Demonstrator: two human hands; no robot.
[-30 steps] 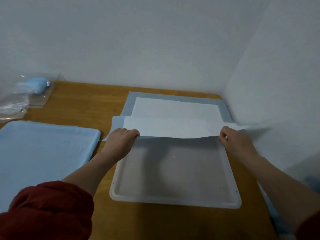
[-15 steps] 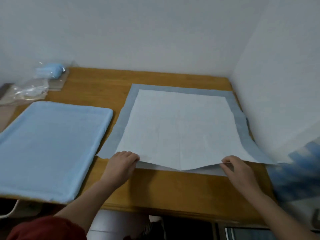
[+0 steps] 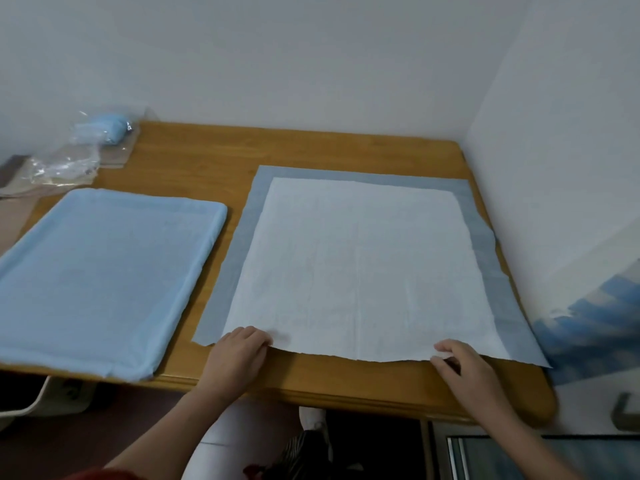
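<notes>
Evidently the pad (image 3: 356, 258) is laid flat over the right half of the desk (image 3: 194, 161), its far edge near the desk's back edge and its near edge just short of the front edge, probably so that it can be pulled taut and square. The near edge is pinched at its left end in the curled grip of the left hand (image 3: 239, 351), and toward its right end between thumb and fingers of the right hand (image 3: 460, 365). Both forearms are reached forward over the front edge, palms down, wrists low.
</notes>
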